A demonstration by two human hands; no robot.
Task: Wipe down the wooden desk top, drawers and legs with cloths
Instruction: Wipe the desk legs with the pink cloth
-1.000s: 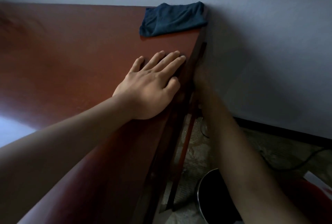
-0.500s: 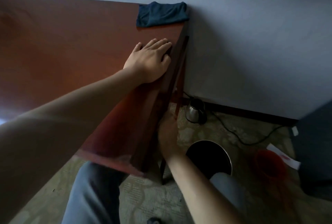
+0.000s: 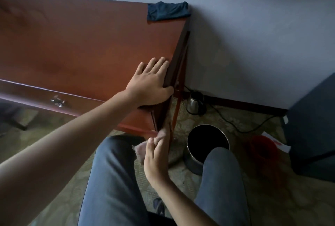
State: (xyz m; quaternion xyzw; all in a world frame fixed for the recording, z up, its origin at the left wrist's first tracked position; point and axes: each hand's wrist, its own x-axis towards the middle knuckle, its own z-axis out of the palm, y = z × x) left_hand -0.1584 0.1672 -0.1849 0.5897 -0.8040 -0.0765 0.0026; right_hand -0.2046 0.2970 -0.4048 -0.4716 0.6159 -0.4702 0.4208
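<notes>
Metal kettle on floor by far wall, cord trailing right. Dark round bin nearer. Red object right of bin; dark cabinet far right.

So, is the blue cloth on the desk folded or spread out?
Folded. The blue cloth lies as a small thick bundle with creases at the far right corner of the desk, against the wall.
</notes>
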